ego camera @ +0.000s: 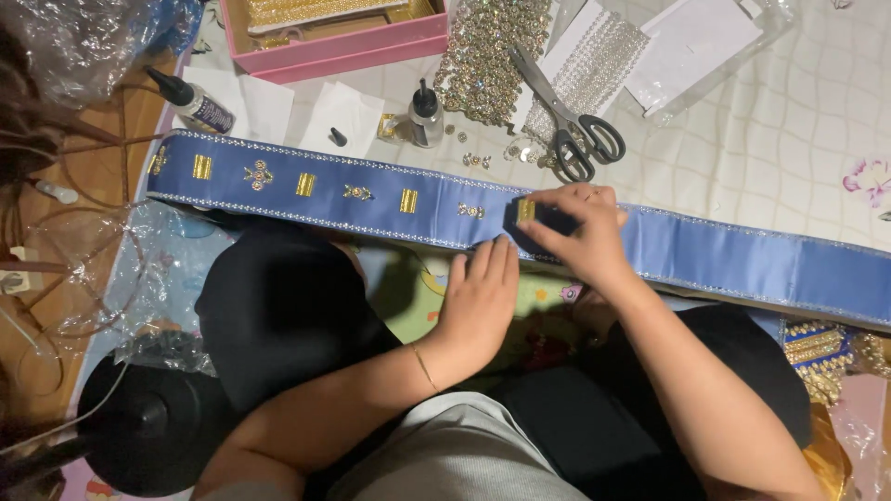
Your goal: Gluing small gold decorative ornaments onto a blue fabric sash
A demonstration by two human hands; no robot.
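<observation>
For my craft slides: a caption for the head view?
Right hand presses a gold piece onto a blue ribbon; left hand steadies its edge.

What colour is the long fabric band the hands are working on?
The fabric band is blue, edged with small silver studs and dotted with gold ornaments, seen in the head view.

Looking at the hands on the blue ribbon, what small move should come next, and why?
Probably press the gold piece flat: the right hand pinches it on the blue ribbon, in line with the gold ornaments to the left, while the left hand steadies the ribbon's edge.
</observation>
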